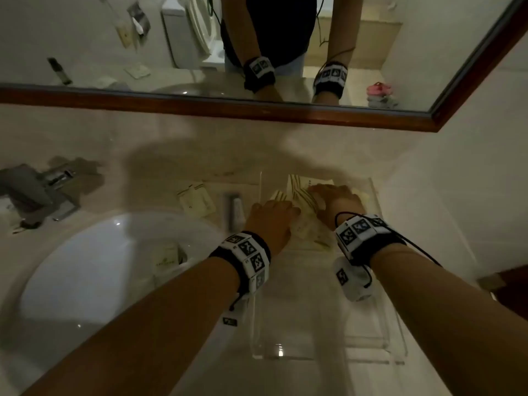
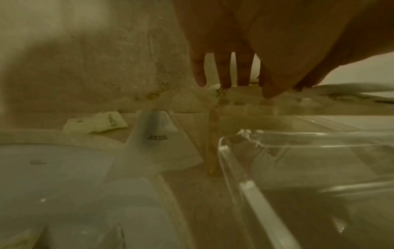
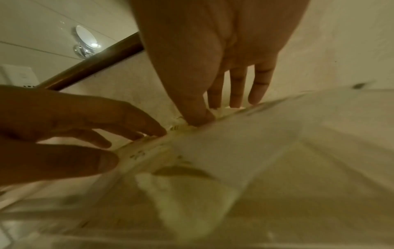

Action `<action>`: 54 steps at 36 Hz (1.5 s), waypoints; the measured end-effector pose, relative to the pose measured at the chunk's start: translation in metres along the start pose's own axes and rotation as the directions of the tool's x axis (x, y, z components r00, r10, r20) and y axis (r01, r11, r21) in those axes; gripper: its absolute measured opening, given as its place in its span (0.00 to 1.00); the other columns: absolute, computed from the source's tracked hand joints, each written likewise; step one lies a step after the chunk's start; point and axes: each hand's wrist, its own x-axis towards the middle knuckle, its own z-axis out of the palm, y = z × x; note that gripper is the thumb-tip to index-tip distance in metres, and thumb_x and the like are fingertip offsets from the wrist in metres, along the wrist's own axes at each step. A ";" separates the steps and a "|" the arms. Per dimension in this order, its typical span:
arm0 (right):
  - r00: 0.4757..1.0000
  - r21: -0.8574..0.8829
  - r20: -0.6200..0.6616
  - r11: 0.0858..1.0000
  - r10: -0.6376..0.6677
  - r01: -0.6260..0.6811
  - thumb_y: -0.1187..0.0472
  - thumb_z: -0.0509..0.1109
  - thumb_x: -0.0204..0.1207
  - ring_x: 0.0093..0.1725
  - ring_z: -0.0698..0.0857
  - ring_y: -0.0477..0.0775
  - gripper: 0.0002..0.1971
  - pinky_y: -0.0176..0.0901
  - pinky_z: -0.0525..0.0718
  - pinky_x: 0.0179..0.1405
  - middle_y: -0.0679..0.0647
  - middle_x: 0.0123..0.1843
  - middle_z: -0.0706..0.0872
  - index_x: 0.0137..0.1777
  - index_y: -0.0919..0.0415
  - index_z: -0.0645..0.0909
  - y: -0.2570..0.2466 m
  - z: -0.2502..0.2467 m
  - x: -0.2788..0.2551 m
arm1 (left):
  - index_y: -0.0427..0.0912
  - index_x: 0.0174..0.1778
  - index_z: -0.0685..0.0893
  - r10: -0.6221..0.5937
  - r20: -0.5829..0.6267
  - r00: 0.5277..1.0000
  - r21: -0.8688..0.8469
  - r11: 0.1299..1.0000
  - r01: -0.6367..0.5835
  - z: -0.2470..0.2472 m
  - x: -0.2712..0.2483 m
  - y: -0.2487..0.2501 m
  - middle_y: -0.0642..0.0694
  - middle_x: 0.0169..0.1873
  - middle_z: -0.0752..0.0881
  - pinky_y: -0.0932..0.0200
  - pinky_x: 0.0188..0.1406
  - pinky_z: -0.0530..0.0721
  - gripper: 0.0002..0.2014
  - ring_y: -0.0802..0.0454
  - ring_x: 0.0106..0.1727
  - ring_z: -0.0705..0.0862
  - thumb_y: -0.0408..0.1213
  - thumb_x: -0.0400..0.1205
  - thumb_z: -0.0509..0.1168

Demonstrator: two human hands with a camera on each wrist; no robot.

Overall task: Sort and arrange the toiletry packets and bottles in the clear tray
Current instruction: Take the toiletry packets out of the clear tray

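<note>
The clear tray [image 1: 323, 359] stands on the counter to the right of the sink; its rim [image 2: 245, 182] shows close up in the left wrist view. A pile of cream packets with green leaf print [image 1: 297, 190] lies in its far end. My left hand [image 1: 285, 208] reaches in from the left, and its straight fingers [image 2: 224, 80] touch the edge of the pile. My right hand [image 1: 317, 192] lies palm down on the packets. Its thumb [image 3: 198, 118] presses on a packet's edge [image 3: 234, 138], with the fingers straight behind. The left hand's fingertips [image 3: 157, 133] meet the same edge.
Two cream packets [image 1: 197, 201] and a clear pouch with a tube [image 1: 233, 210] lie on the counter left of the tray. One packet [image 1: 167, 257] sits in the white sink [image 1: 85, 267]. A grey faucet [image 1: 37, 190] stands far left. A framed mirror [image 1: 257, 110] hangs above.
</note>
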 end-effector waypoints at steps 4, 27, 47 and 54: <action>1.000 -0.032 0.005 0.999 0.024 -0.024 0.54 0.58 0.81 0.76 0.65 0.61 0.26 0.56 0.65 0.74 0.48 0.80 0.66 0.79 0.43 0.59 0.001 -0.001 0.000 | 0.50 0.79 0.60 -0.021 0.014 1.000 0.006 1.000 0.021 0.001 -0.005 -0.003 0.49 0.79 0.63 0.42 0.74 0.63 0.32 0.44 0.77 0.63 0.52 0.79 0.61; 0.750 0.083 -0.650 0.969 -0.125 0.234 0.69 0.68 0.73 0.40 0.87 0.67 0.13 0.52 0.83 0.38 0.61 0.44 0.91 0.57 0.59 0.85 0.025 -0.003 -0.092 | 0.46 0.68 0.78 0.044 -0.131 0.990 -0.014 0.999 -0.046 0.008 -0.055 0.010 0.44 0.63 0.82 0.49 0.58 0.79 0.16 0.42 0.61 0.78 0.35 0.85 0.55; 0.875 0.033 -0.460 0.982 -0.149 0.184 0.63 0.82 0.54 0.29 0.84 0.53 0.12 0.35 0.73 0.23 0.50 0.34 0.84 0.39 0.53 0.90 0.056 0.050 -0.165 | 0.52 0.32 0.80 0.212 -0.298 0.931 0.109 0.976 -0.187 0.058 -0.086 0.038 0.53 0.30 0.81 0.59 0.25 0.79 0.06 0.51 0.30 0.81 0.37 0.66 0.60; 0.926 -0.061 -0.349 0.989 -0.147 0.134 0.64 0.83 0.45 0.23 0.83 0.55 0.13 0.40 0.78 0.14 0.51 0.29 0.83 0.30 0.54 0.87 0.050 0.071 -0.153 | 0.50 0.30 0.78 0.154 -0.224 0.962 0.172 0.978 -0.116 0.062 -0.075 0.040 0.51 0.28 0.80 0.61 0.21 0.75 0.02 0.50 0.26 0.81 0.39 0.64 0.61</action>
